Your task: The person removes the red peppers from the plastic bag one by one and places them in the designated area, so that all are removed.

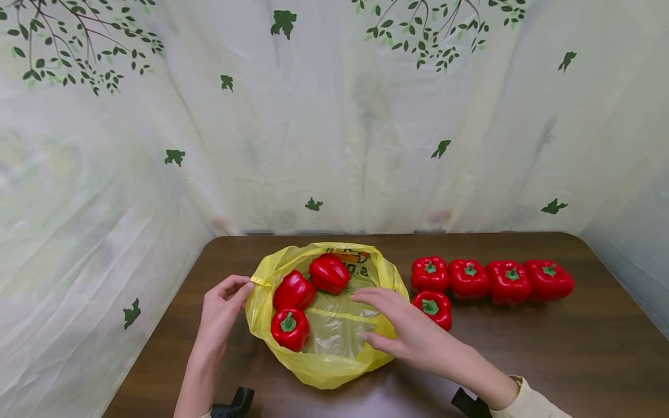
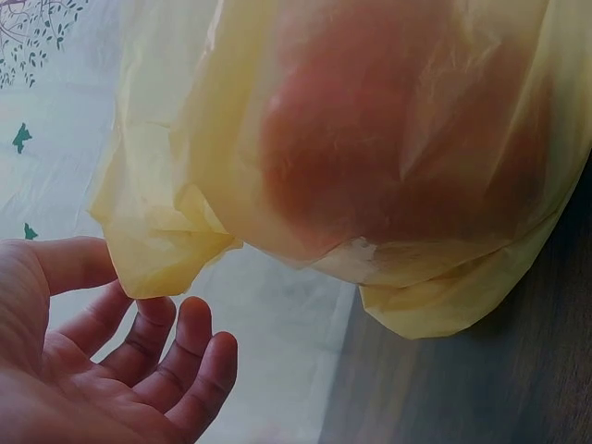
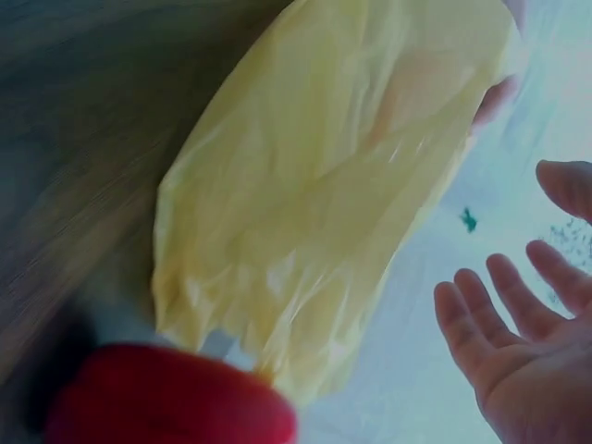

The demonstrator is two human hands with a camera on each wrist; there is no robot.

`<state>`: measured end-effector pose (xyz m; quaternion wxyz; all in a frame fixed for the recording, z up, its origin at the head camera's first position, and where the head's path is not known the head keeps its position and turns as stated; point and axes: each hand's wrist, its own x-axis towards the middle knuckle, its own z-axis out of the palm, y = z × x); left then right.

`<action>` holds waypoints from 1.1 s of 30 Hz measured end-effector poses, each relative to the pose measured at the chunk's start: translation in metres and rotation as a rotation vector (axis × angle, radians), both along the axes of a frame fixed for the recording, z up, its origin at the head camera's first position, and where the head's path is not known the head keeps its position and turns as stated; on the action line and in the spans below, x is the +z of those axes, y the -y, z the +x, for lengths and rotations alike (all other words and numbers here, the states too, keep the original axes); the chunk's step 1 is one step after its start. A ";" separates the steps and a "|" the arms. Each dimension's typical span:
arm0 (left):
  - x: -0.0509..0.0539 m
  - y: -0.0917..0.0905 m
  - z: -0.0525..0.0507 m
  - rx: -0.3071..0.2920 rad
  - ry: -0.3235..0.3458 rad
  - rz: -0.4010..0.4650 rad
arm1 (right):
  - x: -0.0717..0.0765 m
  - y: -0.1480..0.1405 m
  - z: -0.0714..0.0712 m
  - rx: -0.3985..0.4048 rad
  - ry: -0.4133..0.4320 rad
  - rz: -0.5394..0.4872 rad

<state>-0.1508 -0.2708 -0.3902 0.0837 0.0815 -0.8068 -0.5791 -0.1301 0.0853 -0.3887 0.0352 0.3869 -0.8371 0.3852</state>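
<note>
A yellow plastic bag (image 1: pixel 324 374) stands with its mouth wide on the table. Three red bell peppers lie inside, one upright with its green stem up (image 1: pixel 290 329), the others against the left and back walls. My left hand (image 1: pixel 223 310) pinches the bag's left rim between thumb and forefinger; in the left wrist view the other fingers of that hand (image 2: pixel 139 361) hang loosely bent. Over the bag's right side hovers my right hand (image 1: pixel 405 334), fingers spread apart from the thumb, holding nothing. The right wrist view shows its bare palm (image 3: pixel 527 370) too.
Right of the bag, several red bell peppers (image 1: pixel 506 281) form a row, with another pepper (image 1: pixel 434 309) in front of the row's left end, close to my right hand. The brown wooden table (image 1: pixel 564 360) backs onto a pale, leaf-printed curtain (image 1: pixel 334 128).
</note>
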 end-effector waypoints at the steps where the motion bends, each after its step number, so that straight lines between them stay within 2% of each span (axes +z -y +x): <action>1: 0.000 0.000 0.000 0.000 0.000 -0.001 | 0.001 0.003 -0.001 0.015 0.007 0.006; 9: 0.001 0.001 -0.002 -0.004 0.002 -0.002 | 0.004 0.027 -0.010 0.105 0.027 0.007; 13: 0.002 0.001 -0.003 0.002 0.003 0.000 | 0.003 0.038 -0.012 0.099 0.051 -0.017; 22: 0.001 0.000 0.000 0.005 0.025 0.005 | -0.005 0.059 -0.017 0.053 0.189 -0.060; 27: 0.001 0.000 -0.001 0.000 0.018 0.004 | -0.010 0.070 -0.022 0.048 0.198 -0.055; 33: 0.002 0.000 -0.001 0.001 0.021 0.000 | -0.020 0.085 -0.028 0.084 0.203 -0.051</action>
